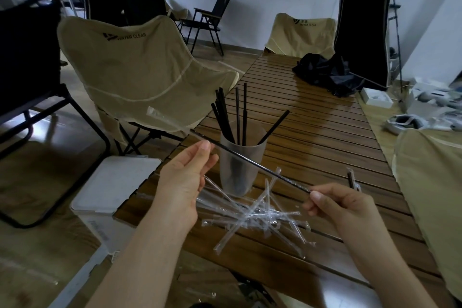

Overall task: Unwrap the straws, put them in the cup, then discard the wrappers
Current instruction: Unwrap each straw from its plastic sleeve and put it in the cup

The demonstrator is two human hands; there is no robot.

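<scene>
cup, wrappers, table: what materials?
Cup: frosted translucent plastic, probably; the straws show dimly through its wall. Wrappers: thin clear film, glossy and creased. Table: slats with brown wood grain and a sheen; real wood or print, cannot tell.

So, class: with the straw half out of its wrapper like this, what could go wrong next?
The straw stretches right across the cup; swinging it down might tip the cup and its straws. The wrapper, held by the left hand beyond the table edge, could drop to the floor. The right hand pinches only the tip, so it might slip.
</scene>
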